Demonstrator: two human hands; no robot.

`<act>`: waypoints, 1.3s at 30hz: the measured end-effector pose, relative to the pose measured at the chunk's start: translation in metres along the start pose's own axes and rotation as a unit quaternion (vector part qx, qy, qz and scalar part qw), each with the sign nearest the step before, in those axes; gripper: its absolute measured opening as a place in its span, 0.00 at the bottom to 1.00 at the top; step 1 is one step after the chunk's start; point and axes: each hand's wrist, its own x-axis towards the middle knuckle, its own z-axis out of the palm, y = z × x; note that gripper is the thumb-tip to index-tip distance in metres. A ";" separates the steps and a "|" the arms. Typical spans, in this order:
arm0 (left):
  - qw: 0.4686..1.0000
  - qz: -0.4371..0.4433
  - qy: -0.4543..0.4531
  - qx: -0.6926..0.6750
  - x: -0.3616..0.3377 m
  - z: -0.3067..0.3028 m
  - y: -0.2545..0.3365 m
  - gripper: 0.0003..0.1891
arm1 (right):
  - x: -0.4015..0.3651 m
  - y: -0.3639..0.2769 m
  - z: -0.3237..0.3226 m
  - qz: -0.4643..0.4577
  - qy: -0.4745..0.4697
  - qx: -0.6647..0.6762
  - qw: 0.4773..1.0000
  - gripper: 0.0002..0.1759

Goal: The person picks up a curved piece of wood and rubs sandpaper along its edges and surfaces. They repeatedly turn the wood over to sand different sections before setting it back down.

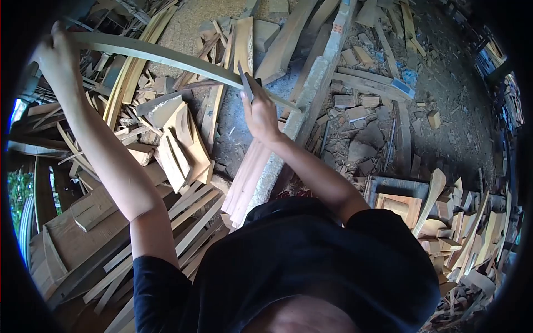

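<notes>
Pale wood forms the long strip (161,54), which runs from 10 o'clock to a point just above the view centre. Its lower end meets the top of the rough ledge (317,75).

Left hand (57,53): located at 10 o'clock; the grip is clamped on the upper end of the long strip.

Right hand (262,115): located at 12 o'clock, close to centre; the grip is clamped on a dark flat tool (246,83). The tool crosses the strip near its lower end. The exact contact edge is too small to tell.

Surroundings: the ledge extends from 1 o'clock towards 7 o'clock. A reddish plank (247,180) lies alongside it at 7 o'clock. Split wood pieces (180,147) are piled at 10 o'clock, nearer the centre. At 4 o'clock, a rectangular frame (395,206) sits beside a pale curved piece (431,194).
</notes>
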 end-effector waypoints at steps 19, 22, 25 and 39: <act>0.996 0.049 0.048 -0.057 0.007 0.010 0.021 0.12 | 0.009 0.008 -0.024 0.237 -0.203 0.044 0.949 0.21; 0.990 0.028 0.046 -0.127 0.004 0.017 0.033 0.09 | 0.044 -0.057 -0.035 0.136 -0.161 0.184 0.960 0.15; 0.969 0.042 0.069 -0.233 0.007 0.023 0.007 0.11 | 0.047 -0.055 -0.018 -0.051 0.031 0.149 0.987 0.14; 0.964 0.002 0.114 -0.242 -0.015 0.012 0.039 0.08 | 0.008 -0.009 -0.019 0.107 -0.062 0.219 0.968 0.20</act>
